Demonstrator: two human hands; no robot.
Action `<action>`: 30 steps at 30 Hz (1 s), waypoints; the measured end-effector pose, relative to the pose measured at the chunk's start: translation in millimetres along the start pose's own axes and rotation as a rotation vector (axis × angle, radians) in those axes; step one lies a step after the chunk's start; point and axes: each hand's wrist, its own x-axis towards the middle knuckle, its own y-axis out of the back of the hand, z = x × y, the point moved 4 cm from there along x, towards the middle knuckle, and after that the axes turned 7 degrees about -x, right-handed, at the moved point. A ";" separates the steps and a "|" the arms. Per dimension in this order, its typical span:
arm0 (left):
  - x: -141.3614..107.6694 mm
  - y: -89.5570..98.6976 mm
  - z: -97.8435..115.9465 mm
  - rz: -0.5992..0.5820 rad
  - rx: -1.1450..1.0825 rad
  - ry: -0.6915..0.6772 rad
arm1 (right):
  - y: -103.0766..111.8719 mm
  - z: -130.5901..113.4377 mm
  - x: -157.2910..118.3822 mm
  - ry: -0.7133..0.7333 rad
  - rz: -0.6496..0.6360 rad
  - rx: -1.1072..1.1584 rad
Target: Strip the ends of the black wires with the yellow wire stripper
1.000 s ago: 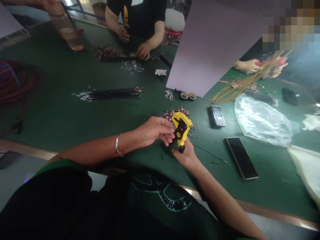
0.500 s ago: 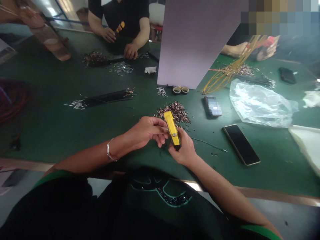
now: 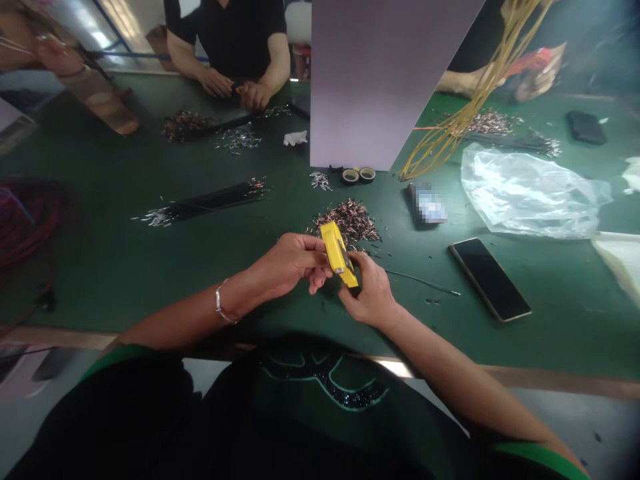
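Note:
My right hand [image 3: 371, 293] is closed round a yellow hand tool [image 3: 334, 250], which looks like a crimper or a wire stripper; the grip hides part of it. The tool stands tilted, its far end leaning left. Against its left side, my left hand [image 3: 300, 261] pinches thumb and fingers together; whatever they hold is too small to make out. A thin dark wire [image 3: 425, 283] with a silver tip lies on the table to the right of my right hand. Just beyond the tool is a heap of short copper-coloured pieces [image 3: 350, 221].
Black wires [image 3: 210, 201] lie bundled at left. Small silver pieces [image 3: 320, 181] and two tape rolls [image 3: 359, 175] are near an upright panel [image 3: 365, 87]. A phone [image 3: 493, 279] and a plastic bag [image 3: 530, 197] lie right. Co-workers' hands [image 3: 255, 95] are across the table.
The yellow tool has turned, showing more of its side, and shifted slightly left with my hands. The co-worker opposite has lowered a yellow-orange tool and brought both hands together.

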 end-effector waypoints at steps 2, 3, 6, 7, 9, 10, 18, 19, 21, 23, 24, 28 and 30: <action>0.3 0.2 -0.3 0.002 -0.002 0.004 | -1.6 1.0 -1.1 -0.016 -0.016 0.003; 0.3 -0.1 0.1 0.006 -0.006 0.008 | -2.6 1.8 -1.8 -0.029 -0.026 0.001; 0.0 -1.3 2.3 0.027 -0.016 0.024 | -5.8 3.2 -3.7 -0.051 -0.045 0.008; -0.1 -1.6 2.9 0.036 -0.016 0.032 | -6.6 3.3 -4.2 -0.053 -0.046 0.016; -0.3 -2.1 3.6 0.050 -0.016 0.049 | -8.1 3.4 -5.0 -0.059 -0.046 0.033; -0.4 -2.5 3.7 0.052 -0.018 0.057 | -8.7 3.3 -5.3 -0.064 -0.045 0.037; -2.5 -7.4 5.8 0.092 -0.054 0.099 | -9.1 5.6 -4.7 -0.184 -0.066 0.112; -2.7 -8.1 6.3 0.099 -0.057 0.100 | -8.9 5.9 -4.4 -0.201 -0.079 0.125; -2.9 -9.4 7.1 0.103 -0.064 0.098 | -8.3 5.9 -3.7 -0.227 -0.102 0.151; -3.1 -10.3 7.1 0.099 -0.069 0.097 | -8.0 5.7 -3.4 -0.248 -0.117 0.180; -3.1 -10.5 6.9 0.098 -0.071 0.096 | -8.0 5.6 -3.4 -0.258 -0.118 0.191; -2.8 -10.2 6.3 0.100 -0.078 0.088 | -9.1 5.3 -3.8 -0.275 -0.102 0.214; -2.3 -9.9 6.2 0.100 -0.080 0.087 | -10.2 5.6 -4.1 -0.279 -0.098 0.210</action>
